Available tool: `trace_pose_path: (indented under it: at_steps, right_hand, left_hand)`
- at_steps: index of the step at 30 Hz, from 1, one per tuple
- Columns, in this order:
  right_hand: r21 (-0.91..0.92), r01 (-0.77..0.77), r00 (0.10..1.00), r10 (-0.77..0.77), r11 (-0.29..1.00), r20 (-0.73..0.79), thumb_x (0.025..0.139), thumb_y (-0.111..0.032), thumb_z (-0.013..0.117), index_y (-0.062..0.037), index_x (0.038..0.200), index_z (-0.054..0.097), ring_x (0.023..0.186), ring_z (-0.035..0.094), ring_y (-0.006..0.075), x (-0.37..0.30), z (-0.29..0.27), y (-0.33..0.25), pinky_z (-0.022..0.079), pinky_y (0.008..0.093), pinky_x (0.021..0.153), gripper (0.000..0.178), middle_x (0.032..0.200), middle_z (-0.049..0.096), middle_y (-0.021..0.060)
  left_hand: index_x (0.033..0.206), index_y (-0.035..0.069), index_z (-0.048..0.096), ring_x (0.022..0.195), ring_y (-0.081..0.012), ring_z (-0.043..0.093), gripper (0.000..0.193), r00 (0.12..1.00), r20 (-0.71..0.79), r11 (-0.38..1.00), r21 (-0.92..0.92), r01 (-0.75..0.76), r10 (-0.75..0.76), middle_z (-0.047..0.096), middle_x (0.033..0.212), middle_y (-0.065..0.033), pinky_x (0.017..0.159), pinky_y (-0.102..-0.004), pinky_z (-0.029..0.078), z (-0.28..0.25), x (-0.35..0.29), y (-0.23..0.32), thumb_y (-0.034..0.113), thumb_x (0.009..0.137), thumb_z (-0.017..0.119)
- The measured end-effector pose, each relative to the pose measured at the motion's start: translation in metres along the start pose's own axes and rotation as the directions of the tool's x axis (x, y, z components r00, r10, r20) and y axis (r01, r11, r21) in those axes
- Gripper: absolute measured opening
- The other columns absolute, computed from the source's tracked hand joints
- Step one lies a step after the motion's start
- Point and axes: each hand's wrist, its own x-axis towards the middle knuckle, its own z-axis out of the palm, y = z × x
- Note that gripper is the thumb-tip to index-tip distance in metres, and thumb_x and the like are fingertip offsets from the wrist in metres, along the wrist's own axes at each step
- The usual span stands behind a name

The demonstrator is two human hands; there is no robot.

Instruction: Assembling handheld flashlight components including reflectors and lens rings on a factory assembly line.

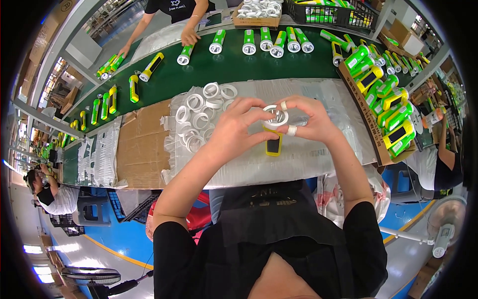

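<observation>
In front of me stands a yellow flashlight (pixel 273 147) with a dark panel on its side, its lens end turned up toward me. A white ring (pixel 283 120) sits around its head; whether it is fully seated I cannot tell. My left hand (pixel 240 124) curls its fingers and thumb around the left side of the ring and flashlight head. From the right, my right hand (pixel 313 118) pinches the same ring, with white bands on two of its fingers. A pile of loose white rings (pixel 200 119) lies just left of my left hand.
A cardboard box (pixel 368 118) of green and yellow flashlights stands at the right. Behind the plastic-covered work surface (pixel 318 152) runs a green belt (pixel 219 67) with several flashlights. Across it, a person's hand (pixel 189 37) touches a green flashlight (pixel 184 55). A box of rings (pixel 256 22) stands beyond.
</observation>
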Motion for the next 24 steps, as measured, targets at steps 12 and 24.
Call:
trace_pose_path:
  at_steps: [12,24]
  right_hand:
    - [-0.258,-0.090,0.792,0.227,0.962,0.566,0.073,-0.020,0.077,-0.0011,0.098,0.061,0.072,0.058,0.0245,0.061,-0.043,-0.042,0.046,0.0348,0.062,0.036,0.083,0.055,0.0097]
    - [-0.514,-0.254,0.867,0.428,0.820,0.254,0.073,-0.047,0.074,0.0003,0.084,0.060,0.074,0.062,0.0300,0.044,-0.026,-0.029,0.047,0.0399,0.064,0.050,0.081,0.063,0.0145]
  left_hand:
    - [0.098,0.008,0.062,0.083,-0.0213,0.065,0.038,0.983,0.048,0.954,-0.236,0.184,-0.177,0.069,0.094,-0.0057,0.074,-0.0323,0.051,0.030,0.005,0.000,0.016,0.068,0.085]
    - [0.098,0.008,0.062,0.079,-0.0221,0.063,0.040,0.985,-0.028,0.962,-0.219,0.161,-0.171,0.066,0.091,-0.0051,0.069,-0.0325,0.050,0.042,0.008,-0.004,0.014,0.067,0.085]
